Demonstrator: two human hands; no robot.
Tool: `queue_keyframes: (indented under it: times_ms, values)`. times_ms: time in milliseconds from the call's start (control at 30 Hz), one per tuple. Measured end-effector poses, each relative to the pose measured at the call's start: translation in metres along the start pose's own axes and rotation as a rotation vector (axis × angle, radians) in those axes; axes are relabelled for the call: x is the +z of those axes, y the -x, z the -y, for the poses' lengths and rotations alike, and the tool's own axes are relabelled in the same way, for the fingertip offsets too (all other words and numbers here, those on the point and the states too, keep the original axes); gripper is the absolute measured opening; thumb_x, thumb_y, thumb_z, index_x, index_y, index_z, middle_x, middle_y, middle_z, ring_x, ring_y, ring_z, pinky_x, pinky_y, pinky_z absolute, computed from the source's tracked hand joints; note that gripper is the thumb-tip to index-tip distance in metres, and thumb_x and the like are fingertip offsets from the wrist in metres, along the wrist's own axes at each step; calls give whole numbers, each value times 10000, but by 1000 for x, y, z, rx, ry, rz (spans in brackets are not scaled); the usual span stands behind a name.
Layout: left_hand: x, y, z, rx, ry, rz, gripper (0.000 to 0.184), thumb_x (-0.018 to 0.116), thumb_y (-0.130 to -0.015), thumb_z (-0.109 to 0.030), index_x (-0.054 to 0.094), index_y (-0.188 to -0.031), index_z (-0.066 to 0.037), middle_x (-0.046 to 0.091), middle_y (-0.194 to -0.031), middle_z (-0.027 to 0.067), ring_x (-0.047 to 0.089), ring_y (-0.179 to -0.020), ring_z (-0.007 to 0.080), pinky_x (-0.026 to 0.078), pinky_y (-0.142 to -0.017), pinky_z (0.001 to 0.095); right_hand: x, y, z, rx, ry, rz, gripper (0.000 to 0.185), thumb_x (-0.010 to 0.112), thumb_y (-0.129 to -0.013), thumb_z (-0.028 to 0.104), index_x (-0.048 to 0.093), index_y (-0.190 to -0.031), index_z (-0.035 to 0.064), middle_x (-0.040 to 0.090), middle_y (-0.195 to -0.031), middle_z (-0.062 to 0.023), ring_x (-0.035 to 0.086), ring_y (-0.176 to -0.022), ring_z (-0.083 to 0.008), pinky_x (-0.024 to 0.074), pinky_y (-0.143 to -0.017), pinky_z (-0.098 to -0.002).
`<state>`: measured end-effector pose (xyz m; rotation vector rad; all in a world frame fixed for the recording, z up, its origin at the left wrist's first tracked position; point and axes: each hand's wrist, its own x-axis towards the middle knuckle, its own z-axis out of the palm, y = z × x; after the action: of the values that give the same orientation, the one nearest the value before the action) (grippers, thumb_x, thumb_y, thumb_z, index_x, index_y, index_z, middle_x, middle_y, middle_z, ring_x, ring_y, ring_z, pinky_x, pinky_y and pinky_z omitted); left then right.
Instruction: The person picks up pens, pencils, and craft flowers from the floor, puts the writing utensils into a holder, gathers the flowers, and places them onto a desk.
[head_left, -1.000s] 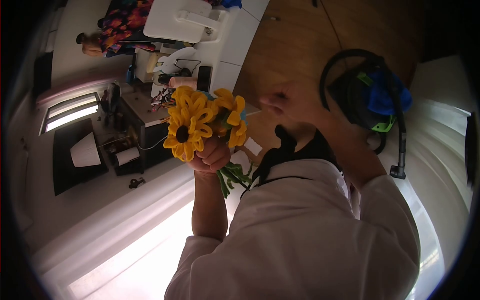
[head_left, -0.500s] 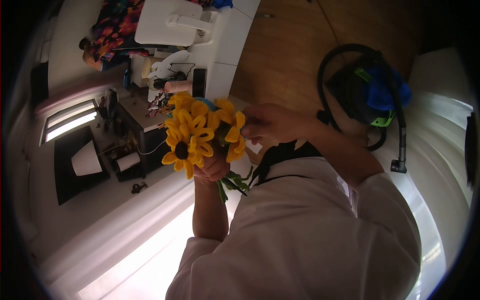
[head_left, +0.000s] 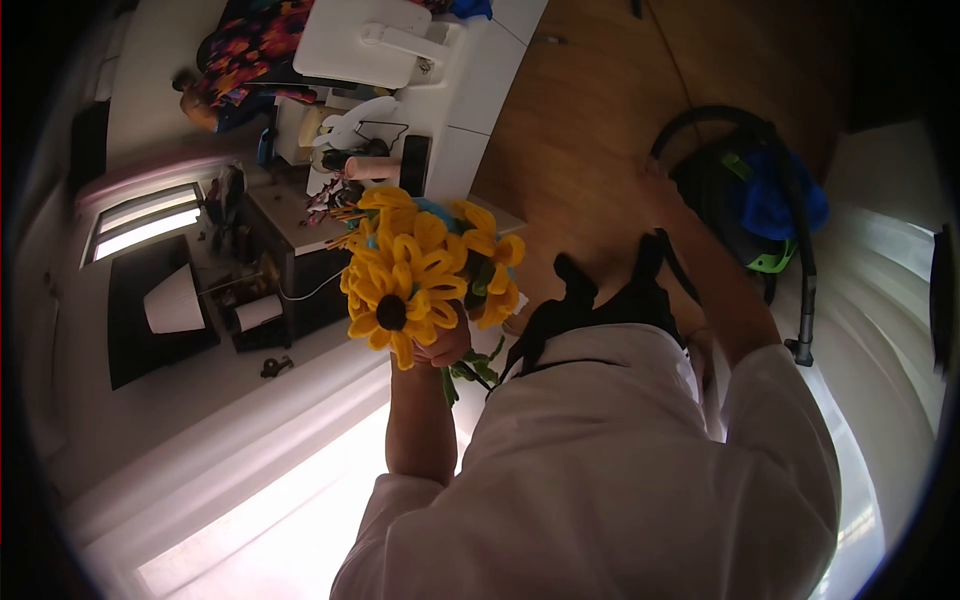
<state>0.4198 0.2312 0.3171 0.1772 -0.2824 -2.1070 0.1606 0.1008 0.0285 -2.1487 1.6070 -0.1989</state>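
In the head view my left hand (head_left: 447, 340) is closed around the green stems (head_left: 468, 368) of a bouquet of fuzzy yellow flowers (head_left: 405, 275). The flowers look made of pipe cleaners; the front one has a dark centre (head_left: 391, 312). A bit of blue shows behind the petals. My right hand (head_left: 655, 185) is away from the bouquet, in front of the vacuum cleaner hose (head_left: 700, 118). It is dim and smeared, so its fingers cannot be made out, nor whether it touches the hose.
A vacuum cleaner (head_left: 735, 200) with a blue cloth (head_left: 785, 195) stands on the wooden floor (head_left: 575, 120) at the right. A white desk (head_left: 470, 110) at upper left holds a white stand (head_left: 360, 40) and small items. A lamp (head_left: 172, 305) and white curtains (head_left: 880, 300) are at the sides.
My right hand has left the flowers and moved right, toward the vacuum hose. My left hand still holds the bouquet, which sits slightly further right. The view has shifted a little.
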Motion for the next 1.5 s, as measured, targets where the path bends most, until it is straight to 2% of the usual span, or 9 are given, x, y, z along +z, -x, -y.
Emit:
queue_keyframes:
  times_ms: [200,433,533,600,733,867,1033,1167,1500]
  values:
    - [-6,-5,0,35,-26,-57,202,676,-882,-241,579,-871,-64,494,-544,-10,434,-384,102,409,-380,228,-164,43,98,-399,-1363,351,485,737,-837,202,577,-1269,48,570,-1253,-140,589,-1086,-229,522,-856,-356]
    - [-6,-9,2,37,-78,-75,196,681,-878,-238,585,-876,-67,503,-555,-11,445,-394,103,415,-388,229,-194,55,135,-820,-1267,75,212,691,-884,111,652,-1070,16,644,-996,-93,625,-926,-171,502,-771,-281]
    - [-3,-2,3,28,-87,-66,194,683,-877,-237,587,-879,-68,507,-560,-11,449,-398,104,417,-392,230,-191,46,119,-434,-1411,153,184,711,-872,180,693,-981,32,672,-908,-90,639,-845,-148,504,-746,-279]
    - [1,5,6,18,-81,-52,193,685,-876,-236,589,-880,-68,510,-563,-11,452,-400,104,419,-395,230,-175,27,95,-84,-1108,100,190,705,-877,173,690,-1002,31,666,-792,-76,639,-794,-149,500,-738,-275]
    - [6,18,10,2,-81,-24,190,688,-874,-234,592,-884,-70,515,-569,-11,458,-406,105,422,-400,230,-181,25,83,-81,-1067,135,171,702,-872,125,661,-993,11,653,-881,-59,618,-848,-160,476,-750,-275]
    - [6,14,14,6,-86,-47,188,690,-871,-232,595,-887,-71,521,-575,-11,464,-411,106,426,-405,231,-210,66,125,-671,-1283,150,269,758,-809,126,660,-1040,29,644,-854,-37,612,-799,-188,483,-708,-314]
    - [-2,1,20,7,-127,-90,185,694,-869,-230,599,-891,-72,527,-583,-11,471,-418,107,430,-411,232,-178,77,139,-836,-1263,-75,285,748,-814,95,638,-1066,20,643,-858,-38,616,-783,-194,490,-704,-300]
    - [-1,1,23,-1,-180,-122,183,697,-867,-228,603,-894,-74,533,-589,-11,477,-424,107,433,-416,232,-181,64,135,-176,-1347,-173,111,657,-913,104,638,-970,11,636,-817,-84,598,-712,-155,468,-655,-257]
    - [15,2,18,-215,-799,-361,179,704,-861,-224,611,-902,-77,546,-605,-11,491,-437,109,441,-429,234,-114,12,19,-166,39,-72,373,629,-855,74,553,-1213,0,653,-936,-180,652,-897,-348,513,-770,-417]
